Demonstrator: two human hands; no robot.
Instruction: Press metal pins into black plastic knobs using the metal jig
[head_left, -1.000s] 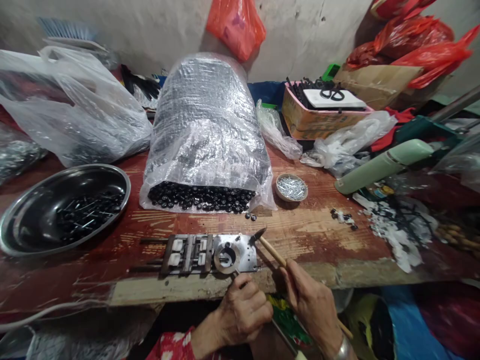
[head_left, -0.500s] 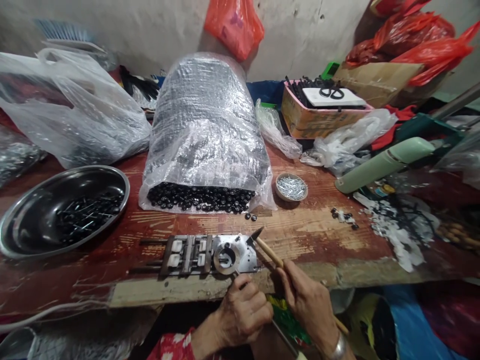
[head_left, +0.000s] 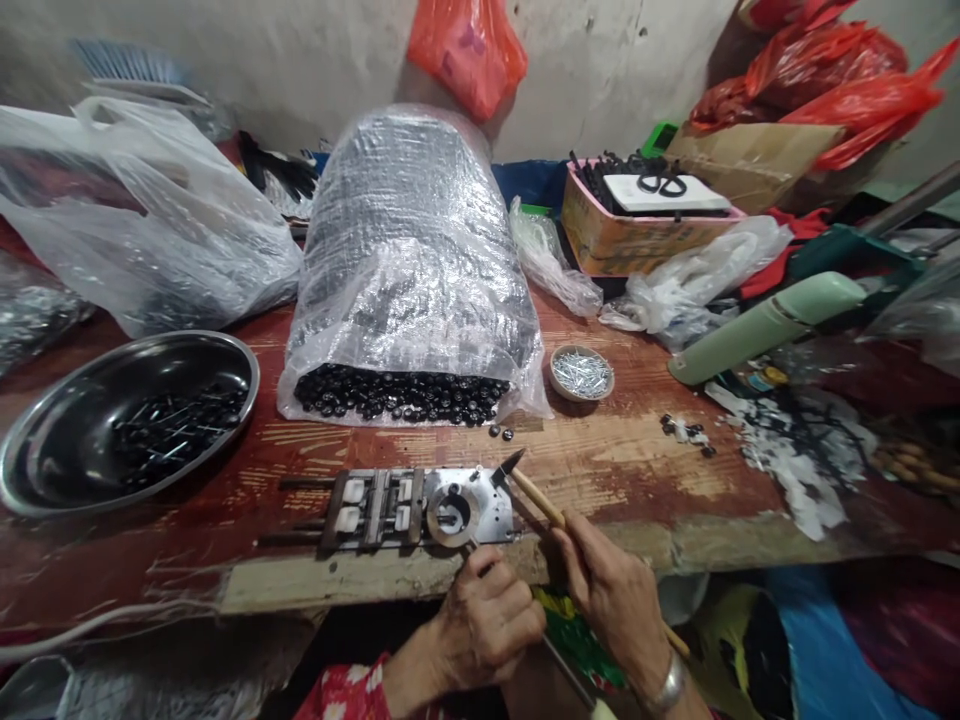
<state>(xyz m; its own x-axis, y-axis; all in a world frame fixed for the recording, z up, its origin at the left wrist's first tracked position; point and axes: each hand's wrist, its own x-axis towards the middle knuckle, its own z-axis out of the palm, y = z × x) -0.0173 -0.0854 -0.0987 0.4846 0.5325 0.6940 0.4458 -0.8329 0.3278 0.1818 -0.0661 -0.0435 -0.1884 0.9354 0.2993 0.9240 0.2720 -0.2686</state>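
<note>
A hammer (head_left: pixel 537 499) with a thin wooden handle is gripped in my right hand (head_left: pixel 616 598), its dark pointed head over the right end of a metal jig (head_left: pixel 491 508). My left hand (head_left: pixel 489 618) is closed round a metal rod (head_left: pixel 568 668); its upper end reaches the ring (head_left: pixel 437 537) on the jig, and a pale end shows lower right. Small white blocks sit in the jig's left half. The jig lies along the front edge of the wooden table. Two small black round caps (head_left: pixel 508 434) lie behind it.
Behind the jig, a big plastic sack (head_left: pixel 416 230) spills black caps. A steel bowl (head_left: pixel 251 365) of black-headed nails stands left, a small bowl of nails (head_left: pixel 581 374) right. Farther right are a green flask (head_left: pixel 765 328), white scraps (head_left: pixel 806 490) and a pink-rimmed box (head_left: pixel 637 245).
</note>
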